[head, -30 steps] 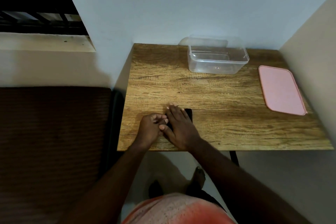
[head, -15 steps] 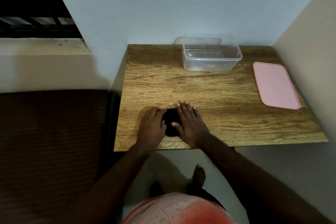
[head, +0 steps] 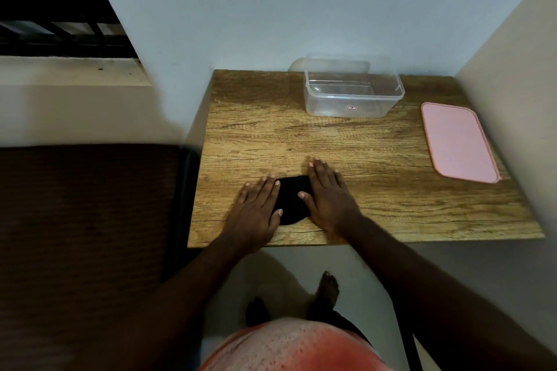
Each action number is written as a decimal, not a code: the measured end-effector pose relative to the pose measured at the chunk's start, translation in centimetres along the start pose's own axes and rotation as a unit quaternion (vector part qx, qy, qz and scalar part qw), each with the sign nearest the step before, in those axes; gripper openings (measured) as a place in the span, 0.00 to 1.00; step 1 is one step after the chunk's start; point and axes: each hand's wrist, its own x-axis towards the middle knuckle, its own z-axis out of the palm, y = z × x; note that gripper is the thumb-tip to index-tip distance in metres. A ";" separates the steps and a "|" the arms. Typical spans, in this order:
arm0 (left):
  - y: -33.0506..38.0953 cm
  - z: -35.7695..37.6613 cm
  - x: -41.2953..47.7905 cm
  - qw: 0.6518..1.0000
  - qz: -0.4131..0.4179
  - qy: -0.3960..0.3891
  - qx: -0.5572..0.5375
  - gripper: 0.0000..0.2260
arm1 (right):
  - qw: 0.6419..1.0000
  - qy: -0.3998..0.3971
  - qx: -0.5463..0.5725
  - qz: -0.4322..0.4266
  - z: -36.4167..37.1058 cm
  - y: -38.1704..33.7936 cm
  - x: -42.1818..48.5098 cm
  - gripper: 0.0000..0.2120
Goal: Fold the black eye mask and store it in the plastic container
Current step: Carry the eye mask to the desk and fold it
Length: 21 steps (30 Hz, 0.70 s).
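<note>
Because the black fabric eye mask (head: 291,202) is only pressed flat near the front edge of the wooden tabletop (head: 407,199) by the left hand (head: 256,208) and right hand (head: 330,199), neither grip closed round it, its fold could be lost before the clear plastic container (head: 352,99) is reached.

Domestic room, corner. Small wood-grain table (head: 361,141) against painted walls (head: 271,9); brown ribbed cushion (head: 84,205) beside its left edge; barred window (head: 60,30) beyond. Plastic container (head: 352,105) at the tabletop's far edge; bare foot (head: 327,286) on the floor.
</note>
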 end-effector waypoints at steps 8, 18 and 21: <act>0.3 -0.3 0.0 1.000 -0.005 -0.008 0.002 0.29 | 0.999 -0.001 0.017 -0.043 2.1 -3.4 -1.0 0.33; 0.1 0.0 0.0 1.000 0.001 0.005 0.005 0.30 | 0.999 -0.013 0.040 -0.027 0.8 -2.7 0.6 0.31; 0.0 0.1 0.0 1.000 0.003 0.005 0.002 0.30 | 0.999 -0.010 0.022 -0.046 2.1 -1.9 -0.7 0.31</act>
